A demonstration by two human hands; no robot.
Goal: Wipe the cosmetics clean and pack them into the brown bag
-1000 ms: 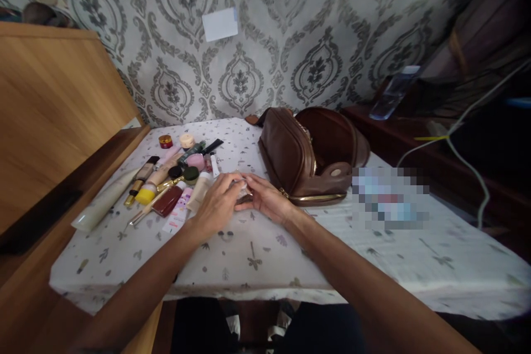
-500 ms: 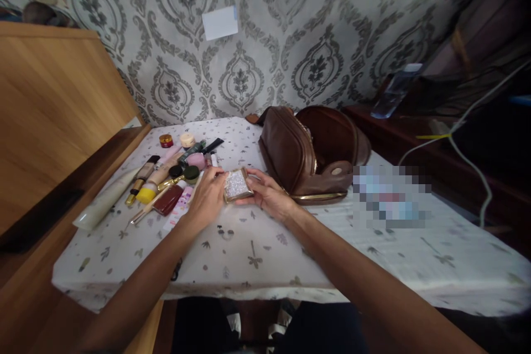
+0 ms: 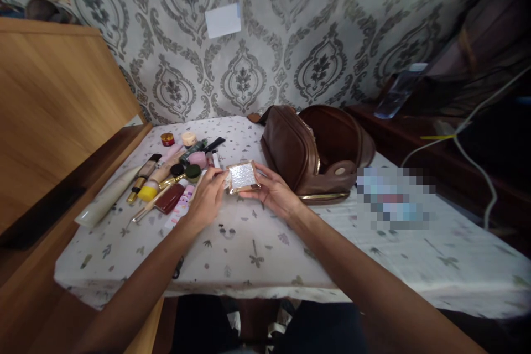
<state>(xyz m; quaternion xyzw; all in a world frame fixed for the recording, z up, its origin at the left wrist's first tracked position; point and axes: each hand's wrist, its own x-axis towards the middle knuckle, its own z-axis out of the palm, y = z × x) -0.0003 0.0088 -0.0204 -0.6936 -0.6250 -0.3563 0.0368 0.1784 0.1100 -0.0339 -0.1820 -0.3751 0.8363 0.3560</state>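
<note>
My right hand point(image 3: 276, 191) grips a square compact point(image 3: 243, 177) with a glittery silver top and gold-coloured edges, thumb and fingers around its right side. The compact is held over the table, its top tipped toward me. My left hand point(image 3: 209, 196) is closed at the compact's left edge. Something small and whitish point(image 3: 227, 179) shows at its fingertips, too unclear to name. Left of my hands lie several cosmetics, among them a dark red bottle point(image 3: 169, 199), a yellow-capped tube point(image 3: 148, 192) and a pink jar point(image 3: 197, 160).
A brown leather bag point(image 3: 290, 149) stands unzipped behind and right of my right hand. On the patterned tablecloth point(image 3: 257, 265), a blurred-out item point(image 3: 394, 196) lies at the right. A wooden panel point(image 3: 62, 94) borders the left; a clear bottle point(image 3: 398, 94) stands at the back right.
The compact has turned and tilted in my right hand, so more of its silver top faces me. My left hand stays close by its left edge.
</note>
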